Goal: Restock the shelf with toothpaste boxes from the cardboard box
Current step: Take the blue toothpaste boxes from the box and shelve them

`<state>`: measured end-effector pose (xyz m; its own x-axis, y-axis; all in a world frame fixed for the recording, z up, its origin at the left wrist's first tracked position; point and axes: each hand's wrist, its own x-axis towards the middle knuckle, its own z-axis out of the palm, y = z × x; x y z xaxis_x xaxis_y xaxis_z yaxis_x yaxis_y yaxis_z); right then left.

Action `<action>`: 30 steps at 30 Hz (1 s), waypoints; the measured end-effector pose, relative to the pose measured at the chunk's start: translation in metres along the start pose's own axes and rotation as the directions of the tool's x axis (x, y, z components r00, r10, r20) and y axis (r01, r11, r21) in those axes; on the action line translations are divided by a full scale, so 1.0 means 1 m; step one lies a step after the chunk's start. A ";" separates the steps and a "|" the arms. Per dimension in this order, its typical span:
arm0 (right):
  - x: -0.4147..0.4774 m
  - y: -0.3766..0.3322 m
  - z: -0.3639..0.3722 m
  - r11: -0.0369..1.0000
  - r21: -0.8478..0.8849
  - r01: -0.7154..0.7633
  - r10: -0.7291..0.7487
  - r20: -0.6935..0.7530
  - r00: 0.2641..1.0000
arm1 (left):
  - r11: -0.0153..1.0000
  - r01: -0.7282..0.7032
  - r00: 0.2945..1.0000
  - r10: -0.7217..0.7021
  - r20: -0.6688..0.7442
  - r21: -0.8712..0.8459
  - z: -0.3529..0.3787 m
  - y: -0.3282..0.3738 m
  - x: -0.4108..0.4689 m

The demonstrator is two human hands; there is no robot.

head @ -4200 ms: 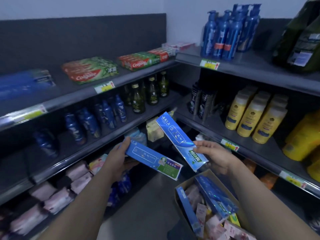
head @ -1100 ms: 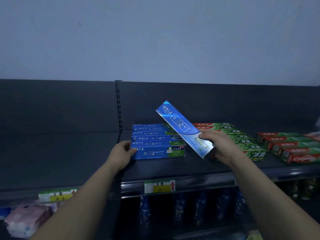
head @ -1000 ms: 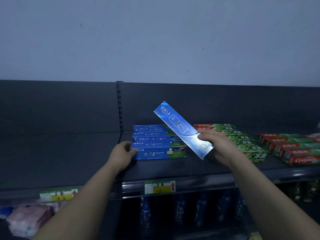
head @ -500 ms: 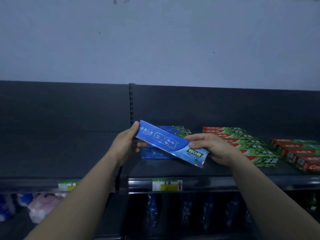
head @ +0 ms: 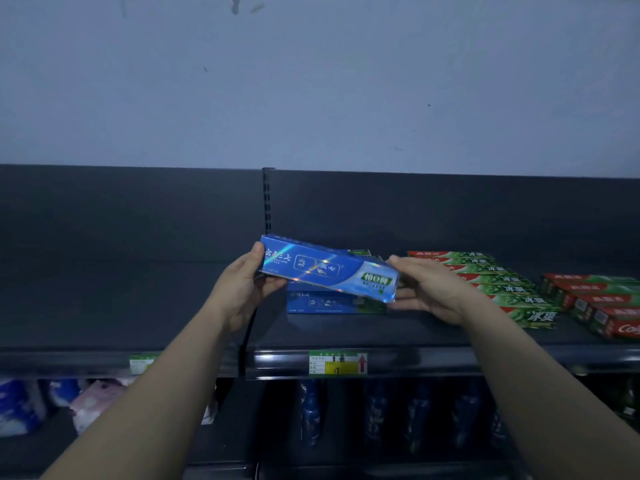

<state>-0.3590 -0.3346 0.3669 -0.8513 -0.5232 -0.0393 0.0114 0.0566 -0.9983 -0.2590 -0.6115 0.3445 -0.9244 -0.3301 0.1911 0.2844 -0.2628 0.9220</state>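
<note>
I hold one shiny blue toothpaste box point(head: 327, 270) lengthwise between both hands, just above the top shelf point(head: 346, 332). My left hand point(head: 242, 289) grips its left end and my right hand point(head: 429, 291) holds its right end with the green label. The box tilts slightly down to the right. Behind and under it lies a stack of matching blue toothpaste boxes point(head: 329, 303) on the shelf, partly hidden. The cardboard box is out of view.
Rows of green and red toothpaste boxes point(head: 509, 289) lie to the right, with red Colgate boxes point(head: 602, 306) at the far right. The dark shelf section left of the upright post point(head: 267, 199) holds nothing visible. Blue bottles point(head: 310, 410) stand on the shelf below.
My left hand left the stacked box on the shelf and took the left end of the box my right hand held. The box swung from steeply tilted to nearly level.
</note>
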 end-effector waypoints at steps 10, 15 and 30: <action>0.007 -0.007 -0.003 0.956 0.212 0.201 -0.164 -0.177 0.970 | 0.997 0.034 0.999 -0.036 0.027 0.066 0.013 0.008 -0.003; 0.008 0.009 -0.008 0.967 0.231 0.105 -0.080 -0.116 0.990 | 0.987 0.075 0.997 -0.079 0.024 0.144 0.007 0.005 -0.005; 0.001 0.030 -0.020 0.972 0.194 0.131 -0.129 -0.025 0.991 | 0.954 0.082 0.982 -0.127 0.140 0.287 -0.016 -0.014 -0.001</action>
<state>-0.3699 -0.3162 0.3380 -0.8586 -0.5047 0.0904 0.0011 -0.1782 -0.9840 -0.2576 -0.6221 0.3254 -0.9794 -0.1639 0.1182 0.1227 -0.0178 0.9923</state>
